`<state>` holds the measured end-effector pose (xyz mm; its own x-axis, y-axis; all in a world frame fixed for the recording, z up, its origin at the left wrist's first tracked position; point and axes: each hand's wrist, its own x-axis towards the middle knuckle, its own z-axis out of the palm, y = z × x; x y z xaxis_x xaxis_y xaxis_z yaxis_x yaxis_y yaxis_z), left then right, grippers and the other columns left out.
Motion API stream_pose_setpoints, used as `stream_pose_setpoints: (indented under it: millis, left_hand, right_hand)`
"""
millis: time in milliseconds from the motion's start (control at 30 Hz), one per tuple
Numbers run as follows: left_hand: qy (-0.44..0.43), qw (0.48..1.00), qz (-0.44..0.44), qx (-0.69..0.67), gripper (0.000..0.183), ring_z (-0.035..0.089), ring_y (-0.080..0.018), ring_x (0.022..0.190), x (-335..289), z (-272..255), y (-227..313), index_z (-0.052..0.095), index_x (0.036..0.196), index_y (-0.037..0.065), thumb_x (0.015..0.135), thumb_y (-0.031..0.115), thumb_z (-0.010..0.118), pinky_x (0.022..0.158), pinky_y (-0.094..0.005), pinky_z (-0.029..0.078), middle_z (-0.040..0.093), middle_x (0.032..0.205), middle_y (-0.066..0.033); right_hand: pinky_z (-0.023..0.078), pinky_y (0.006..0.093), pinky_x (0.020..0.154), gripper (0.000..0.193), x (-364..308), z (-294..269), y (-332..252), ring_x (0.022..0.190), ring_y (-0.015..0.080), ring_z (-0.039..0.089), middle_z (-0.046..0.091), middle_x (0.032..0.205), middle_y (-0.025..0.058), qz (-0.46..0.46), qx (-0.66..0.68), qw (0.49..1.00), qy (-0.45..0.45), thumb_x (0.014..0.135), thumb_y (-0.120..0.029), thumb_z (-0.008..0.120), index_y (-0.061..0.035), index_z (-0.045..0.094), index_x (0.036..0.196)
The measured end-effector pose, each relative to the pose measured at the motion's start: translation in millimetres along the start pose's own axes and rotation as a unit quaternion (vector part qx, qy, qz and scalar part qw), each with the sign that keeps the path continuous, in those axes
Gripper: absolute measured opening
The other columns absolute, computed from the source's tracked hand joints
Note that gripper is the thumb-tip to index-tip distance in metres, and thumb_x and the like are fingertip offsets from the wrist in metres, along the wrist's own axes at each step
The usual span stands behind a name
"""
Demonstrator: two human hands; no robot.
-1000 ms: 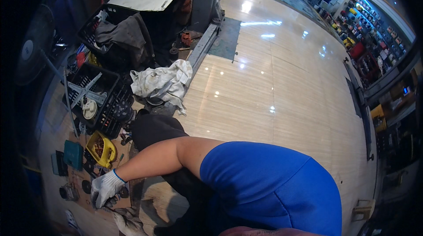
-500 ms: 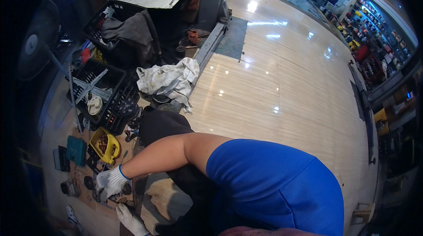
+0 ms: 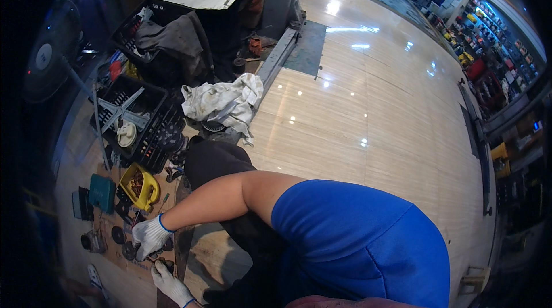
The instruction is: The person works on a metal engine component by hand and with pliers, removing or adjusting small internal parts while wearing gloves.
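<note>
My right hand (image 3: 152,235), in a white knit glove with a blue cuff, reaches in from the right under a blue sleeve. Its fingers are bent downward and closed around something too small to make out, above a cardboard sheet (image 3: 118,255). Just below it, my left hand (image 3: 171,287), also gloved in white, comes up from the lower edge. Its fingers are closed on a small dark part (image 3: 167,265), close to the right fingertips. Round black parts (image 3: 118,235) lie beside the right hand. Above it stands a cut-open yellow jug (image 3: 139,186) with small copper-coloured pieces inside.
A teal case (image 3: 102,193) lies left of the jug. Behind are a black crate (image 3: 150,153) holding a metal cross-shaped part, a crumpled white cloth (image 3: 225,102) and a fan (image 3: 46,55). Another person's foot in a light shoe (image 3: 95,276) shows at lower left. Shiny tiles (image 3: 345,130) stretch right.
The view has shifted slightly. My right hand has moved a little right and closer to my left hand, its fingers drawn in. My left hand stays almost in place.
</note>
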<state>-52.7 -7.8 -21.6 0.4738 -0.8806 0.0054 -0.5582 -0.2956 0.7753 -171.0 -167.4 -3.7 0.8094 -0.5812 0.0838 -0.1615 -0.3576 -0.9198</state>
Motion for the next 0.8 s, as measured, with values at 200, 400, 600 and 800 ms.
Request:
stream_pose_setpoints:
  millis: [200, 400, 600, 800]
  left_hand:
    - [0.016, 0.999, -0.014, -0.026, 0.051, 0.062, -0.0274, 0.087, 2.2, -4.1, -3.0, 0.058, 0.115, -0.015, 0.104, 0.035, 0.051, 0.081, -0.0387, 0.05, 0.066, 0.098, -0.0216]
    - [-0.086, 0.993, -0.054, -0.053, 0.07, 0.06, -0.0349, 0.116, 9.6, -20.5, -9.6, 0.045, 0.138, -0.016, 0.103, 0.045, 0.053, 0.099, -0.0423, 0.049, 0.056, 0.133, -0.0305]
    - [-0.046, 0.991, -0.084, -0.093, 0.069, 0.061, -0.0321, 0.111, 8.5, -11.0, -4.6, 0.044, 0.138, -0.016, 0.102, 0.04, 0.058, 0.095, -0.0414, 0.05, 0.058, 0.129, -0.0276]
    - [-0.062, 0.989, -0.07, -0.114, 0.064, 0.061, -0.0291, 0.103, 5.6, -14.8, 0.4, 0.048, 0.131, -0.017, 0.102, 0.039, 0.059, 0.089, -0.0394, 0.05, 0.061, 0.121, -0.0247]
  right_hand:
    - [0.047, 0.0404, 0.063, 0.046, 2.0, 8.2, -1.0, 0.065, 0.0237, 0.057, 0.065, 0.071, 0.0168, -0.032, 0.042, 0.999, 0.009, 0.086, -0.04, 0.071, 0.0052, 0.068, 0.085]
    - [0.046, 0.0395, 0.06, 0.043, -4.7, 9.5, -10.1, 0.06, 0.0208, 0.053, 0.061, 0.066, 0.0136, -0.04, 0.076, 0.996, 0.03, 0.087, -0.038, 0.07, 0.0048, 0.066, 0.081]
    - [0.044, 0.0389, 0.057, 0.044, -0.7, 12.1, 0.9, 0.059, 0.0206, 0.048, 0.056, 0.065, 0.015, -0.093, 0.037, 0.993, 0.057, 0.088, -0.037, 0.068, 0.0058, 0.063, 0.081]
    - [0.042, 0.0405, 0.058, 0.045, -1.4, 11.3, 0.7, 0.059, 0.0252, 0.044, 0.053, 0.065, 0.0162, -0.099, 0.041, 0.993, 0.054, 0.091, -0.037, 0.067, 0.0061, 0.061, 0.081]
